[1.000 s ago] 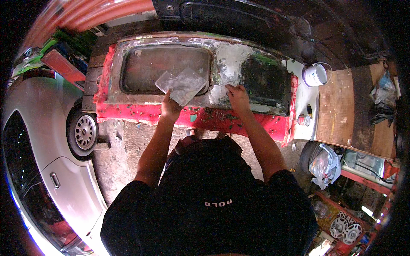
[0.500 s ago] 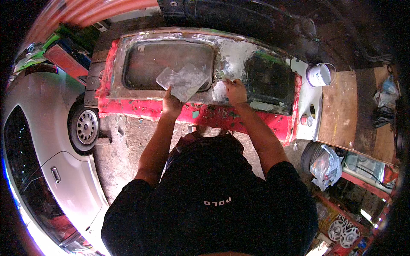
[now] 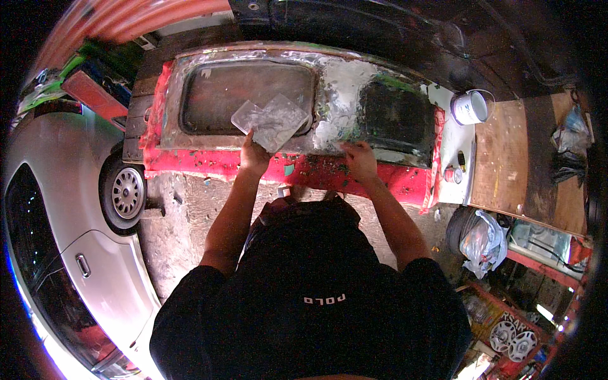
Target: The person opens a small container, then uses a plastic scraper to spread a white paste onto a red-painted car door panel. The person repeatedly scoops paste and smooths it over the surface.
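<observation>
My left hand (image 3: 254, 157) grips the near edge of a clear plastic sheet (image 3: 269, 120) smeared with grey-white paste, held over the panel. Beneath lies a worn vehicle body panel (image 3: 171, 136) with two dark window-like areas. A pale, uneven patch of filler (image 3: 345, 79) covers its middle strip, between those areas. My right hand (image 3: 361, 163) is closed in a pinch at the panel's near edge, just below the lower end of the filler. Whatever its fingers hold is too small and hidden to make out.
The panel rests on a red cloth (image 3: 310, 175). A white bucket (image 3: 469, 108) and a small can (image 3: 452, 175) stand to the right, near a wooden board (image 3: 500, 158). A silver car (image 3: 95, 253) is parked at left. A plastic bag (image 3: 484, 244) sits beside a tyre at right.
My right hand has moved down and slightly right, from the filler strip to the panel's near edge. My left hand keeps the plastic sheet in nearly the same place.
</observation>
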The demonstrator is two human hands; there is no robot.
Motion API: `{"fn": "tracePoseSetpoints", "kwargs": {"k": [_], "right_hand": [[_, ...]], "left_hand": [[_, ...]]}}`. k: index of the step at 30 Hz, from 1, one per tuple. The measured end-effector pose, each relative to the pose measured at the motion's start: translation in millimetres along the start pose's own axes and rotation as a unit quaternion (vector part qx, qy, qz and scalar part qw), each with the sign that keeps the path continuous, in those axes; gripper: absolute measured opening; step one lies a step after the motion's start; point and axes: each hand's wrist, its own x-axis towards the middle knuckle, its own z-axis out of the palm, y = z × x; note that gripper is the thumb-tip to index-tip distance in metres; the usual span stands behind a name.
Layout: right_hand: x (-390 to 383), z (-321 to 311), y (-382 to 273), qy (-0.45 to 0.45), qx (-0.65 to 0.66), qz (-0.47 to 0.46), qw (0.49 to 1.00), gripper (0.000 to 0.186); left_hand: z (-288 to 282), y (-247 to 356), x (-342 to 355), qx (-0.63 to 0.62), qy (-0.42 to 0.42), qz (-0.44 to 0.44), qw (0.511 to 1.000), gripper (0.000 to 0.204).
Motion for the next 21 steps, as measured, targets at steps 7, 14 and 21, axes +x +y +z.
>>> {"fn": "tracePoseSetpoints", "kwargs": {"k": [7, 14, 21], "right_hand": [[13.1, -14.6, 10.7, 0.120, 0.197, 0.193, 0.954, 0.025], [45.4, -73.7, -32.0, 0.142, 0.377, 0.182, 0.897, 0.027], [60.6, -118.7, -59.1, 0.100, 0.334, 0.129, 0.928, 0.030]], "left_hand": [[27.2, 0.5, -7.6, 0.017, -0.025, -0.013, 0.999, 0.057], [72.3, 3.5, -24.8, 0.051, -0.101, -0.015, 0.993, 0.054], [96.7, 10.3, -34.5, 0.088, -0.126, -0.048, 0.987, 0.055]]}}
